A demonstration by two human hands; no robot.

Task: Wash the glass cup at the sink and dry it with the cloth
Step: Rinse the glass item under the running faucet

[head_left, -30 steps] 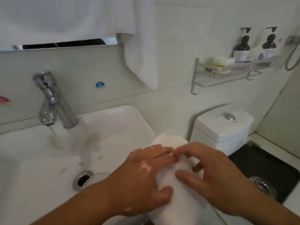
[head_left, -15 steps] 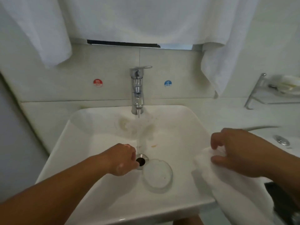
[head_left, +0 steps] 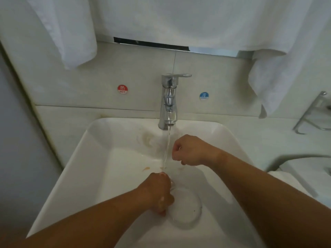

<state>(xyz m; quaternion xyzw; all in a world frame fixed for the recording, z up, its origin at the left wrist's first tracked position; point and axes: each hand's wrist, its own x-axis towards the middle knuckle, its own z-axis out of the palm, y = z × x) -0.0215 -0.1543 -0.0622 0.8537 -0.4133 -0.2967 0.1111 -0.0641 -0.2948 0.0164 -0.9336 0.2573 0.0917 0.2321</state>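
A red HOT sticker (head_left: 122, 89) marks the tiled wall above a white sink (head_left: 100, 176), where a person's left hand (head_left: 158, 192) curls down over the drain, fingers closed on the left edge of the glass cup (head_left: 187, 212) (lying low in the basin, clear and hard to make out). Water (head_left: 167, 149) runs from the chrome tap (head_left: 169, 102) between the hands. The right hand (head_left: 189, 151), balled in a loose fist and holding nothing, hangs just beside the stream. A blue COLD sticker (head_left: 204, 95) sits further right; the white cloth (head_left: 283, 178) lies by the sink's right rim, behind the right forearm
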